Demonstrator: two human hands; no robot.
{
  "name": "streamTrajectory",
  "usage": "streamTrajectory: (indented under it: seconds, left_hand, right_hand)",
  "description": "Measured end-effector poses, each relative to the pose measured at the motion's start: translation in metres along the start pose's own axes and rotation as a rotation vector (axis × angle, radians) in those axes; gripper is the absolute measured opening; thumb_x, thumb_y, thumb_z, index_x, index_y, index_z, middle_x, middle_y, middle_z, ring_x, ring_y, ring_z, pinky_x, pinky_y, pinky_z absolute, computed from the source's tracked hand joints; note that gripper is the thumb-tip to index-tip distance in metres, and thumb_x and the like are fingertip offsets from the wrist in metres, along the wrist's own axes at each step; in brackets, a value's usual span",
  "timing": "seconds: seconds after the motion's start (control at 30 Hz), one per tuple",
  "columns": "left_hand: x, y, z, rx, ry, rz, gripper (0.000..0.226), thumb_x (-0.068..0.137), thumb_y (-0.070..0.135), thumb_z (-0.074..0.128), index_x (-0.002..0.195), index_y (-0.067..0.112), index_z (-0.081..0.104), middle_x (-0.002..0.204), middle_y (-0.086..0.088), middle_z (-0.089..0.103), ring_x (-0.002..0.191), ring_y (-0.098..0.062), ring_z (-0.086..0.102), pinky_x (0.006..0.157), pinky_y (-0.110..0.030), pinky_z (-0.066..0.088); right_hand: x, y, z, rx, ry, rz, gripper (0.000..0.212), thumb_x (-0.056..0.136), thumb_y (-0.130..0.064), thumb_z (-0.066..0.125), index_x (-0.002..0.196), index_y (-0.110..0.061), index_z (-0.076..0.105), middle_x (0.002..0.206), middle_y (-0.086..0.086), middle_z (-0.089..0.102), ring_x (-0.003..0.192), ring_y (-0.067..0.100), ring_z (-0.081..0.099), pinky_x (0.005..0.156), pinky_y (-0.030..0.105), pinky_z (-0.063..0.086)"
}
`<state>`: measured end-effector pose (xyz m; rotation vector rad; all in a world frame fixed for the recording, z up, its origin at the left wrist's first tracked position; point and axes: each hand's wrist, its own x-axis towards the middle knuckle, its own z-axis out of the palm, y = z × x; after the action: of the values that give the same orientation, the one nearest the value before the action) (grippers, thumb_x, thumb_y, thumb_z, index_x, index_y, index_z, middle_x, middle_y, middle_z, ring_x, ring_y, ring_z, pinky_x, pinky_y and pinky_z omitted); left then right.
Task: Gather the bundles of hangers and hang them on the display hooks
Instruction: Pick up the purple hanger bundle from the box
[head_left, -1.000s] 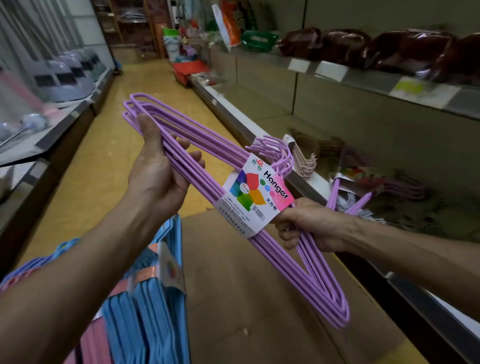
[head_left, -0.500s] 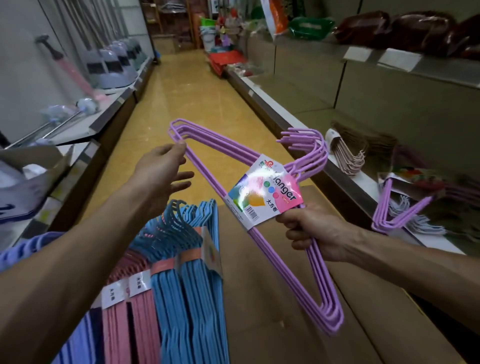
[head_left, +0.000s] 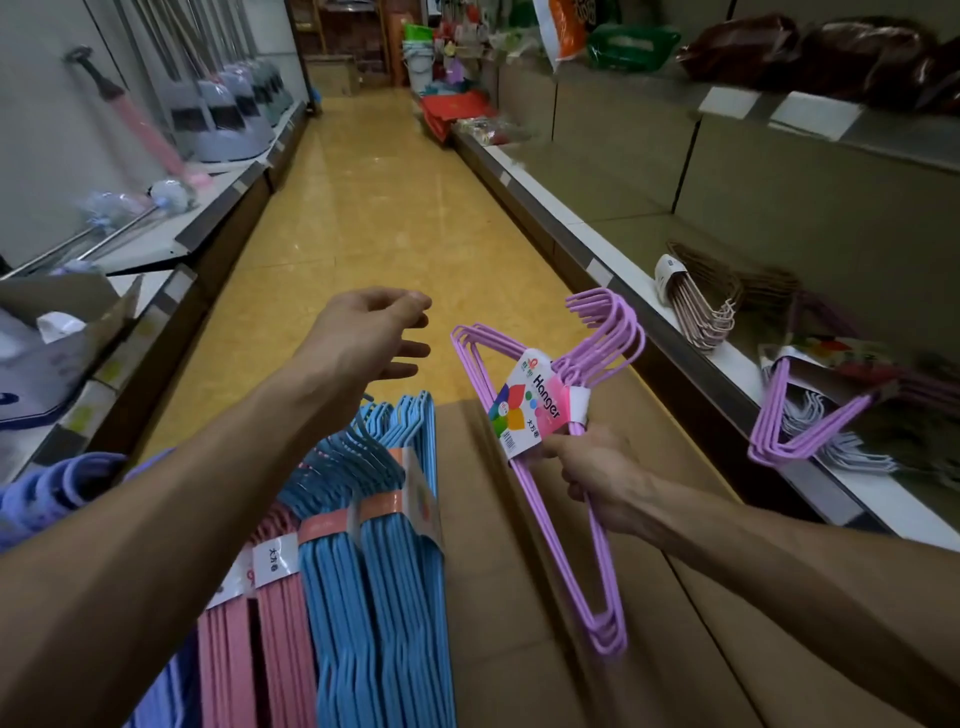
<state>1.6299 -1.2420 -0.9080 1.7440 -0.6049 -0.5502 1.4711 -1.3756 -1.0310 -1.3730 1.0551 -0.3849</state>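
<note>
Purple bundle (head_left: 545, 447): one banded set of purple hangers with a "Hanger" label (head_left: 535, 402), held up over the cardboard surface (head_left: 519, 597), hooks uppermost and pointing toward the right-hand shelf (head_left: 701, 358).
Right hand (head_left: 592, 478): clenched round the bundle just below the label; it alone carries the weight.
Left hand (head_left: 374, 338): released, fingers spread, in the air left of the bundle and touching nothing.
Step in hand: my judgement is a carry, with one bundle picked out and on its way to the display.
Next move: probably swing the hooks rightward and slip them over a display hook; no such hook is plainly visible here, so its spot cannot be told.
Waiting stock: two blue bundles (head_left: 374, 561) with orange bands, two pink bundles (head_left: 260, 623), and a lilac-blue lot (head_left: 57, 488) at the left edge, too cut off to count.
On the shelf: one purple bundle (head_left: 800, 431) over a whitish one, one pale pink bundle (head_left: 701, 306), darker ones behind, unclear.
</note>
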Motion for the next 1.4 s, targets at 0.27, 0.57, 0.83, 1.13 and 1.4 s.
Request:
streamTrajectory:
  seconds: [0.27, 0.57, 0.83, 1.13, 1.4]
  left_hand:
    - [-0.003, -0.005, 0.003, 0.248, -0.079, 0.108, 0.024, 0.100, 0.027, 0.055, 0.119, 0.015, 0.063, 0.111, -0.002, 0.066, 0.095, -0.017, 0.069, 0.089, -0.042, 0.057]
    - [0.007, -0.028, -0.004, 0.671, -0.197, 0.260, 0.037, 0.098, 0.033, 0.058, 0.133, 0.026, 0.052, 0.131, 0.001, 0.058, 0.110, -0.014, 0.058, 0.089, -0.029, 0.050]
    - [0.011, -0.048, -0.004, 1.157, -0.367, 0.302, 0.050, 0.099, 0.035, 0.051, 0.146, 0.022, 0.041, 0.147, -0.006, 0.046, 0.129, -0.024, 0.049, 0.105, -0.039, 0.042]
    - [0.012, -0.061, -0.009, 1.484, -0.389, 0.342, 0.042, 0.101, 0.038, 0.044, 0.138, 0.018, 0.047, 0.130, -0.005, 0.058, 0.114, -0.023, 0.058, 0.096, -0.033, 0.040]
    - [0.017, -0.062, -0.005, 1.471, -0.399, 0.371, 0.045, 0.098, 0.040, 0.048, 0.139, 0.020, 0.048, 0.132, -0.006, 0.058, 0.119, -0.026, 0.056, 0.100, -0.035, 0.038]
  right_hand:
    - [0.003, 0.033, 0.036, -0.167, 0.092, -0.024, 0.031, 0.072, -0.019, 0.077, 0.101, -0.010, 0.070, 0.088, 0.006, 0.074, 0.075, 0.022, 0.071, 0.070, 0.036, 0.061]
    - [-0.013, 0.066, 0.066, -0.362, -0.127, -0.096, 0.052, 0.079, -0.023, 0.080, 0.122, -0.015, 0.053, 0.101, -0.003, 0.061, 0.084, 0.010, 0.057, 0.054, 0.012, 0.038]
    - [-0.015, 0.077, 0.083, -0.424, -0.267, -0.138, 0.054, 0.084, -0.025, 0.073, 0.132, -0.021, 0.048, 0.116, 0.001, 0.064, 0.104, 0.018, 0.062, 0.092, 0.039, 0.055]
    - [-0.008, 0.081, 0.094, -0.474, -0.336, -0.109, 0.051, 0.089, -0.028, 0.066, 0.134, -0.023, 0.044, 0.121, 0.003, 0.062, 0.109, 0.022, 0.060, 0.096, 0.041, 0.053]
    - [-0.010, 0.066, 0.067, -0.623, -0.461, -0.083, 0.032, 0.092, -0.030, 0.065, 0.121, -0.026, 0.053, 0.120, -0.001, 0.064, 0.112, 0.020, 0.061, 0.098, 0.039, 0.053]
